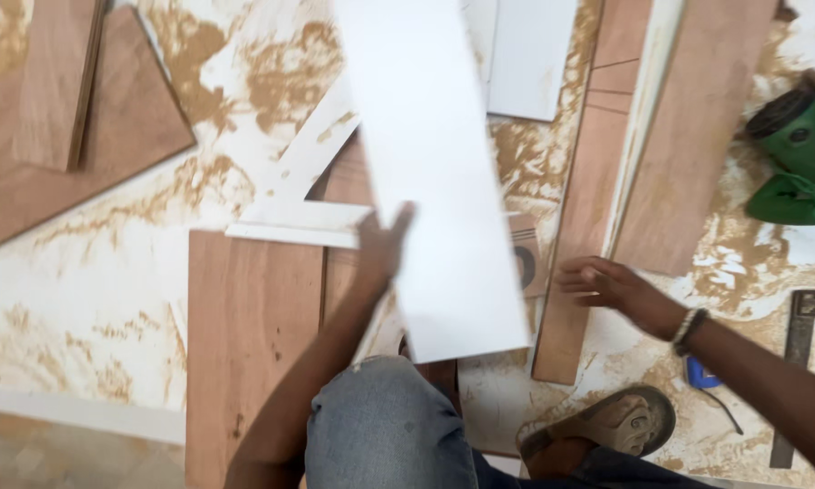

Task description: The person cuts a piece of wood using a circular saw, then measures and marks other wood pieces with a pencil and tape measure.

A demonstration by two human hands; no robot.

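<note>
White laminate board — a long, narrow panel, blurred in the head view — runs from the top edge down to the middle of the picture, tilted so its lower end leans right. The left hand grasps it along its left edge, fingertips curled over the face of the panel near its lower half. The board's bottom corner hangs above a denim-covered knee.

The right hand is apart from the board, lying open with fingers spread on a narrow brown wooden strip that stretches up and away across the floor; it grips nothing. A dark beaded bracelet circles that wrist.

Below the left arm lies a wide brown plywood piece, with a thin white offcut across its top edge. More brown panels sit at the upper left, and another white sheet lies at the top behind the held board. Sawdust covers the pale floor in tan smears.

At the right edge sits a green power tool (only partly in view), and lower down a metal try square. A sandalled foot rests near the bottom, just beside a small blue object I cannot identify.
</note>
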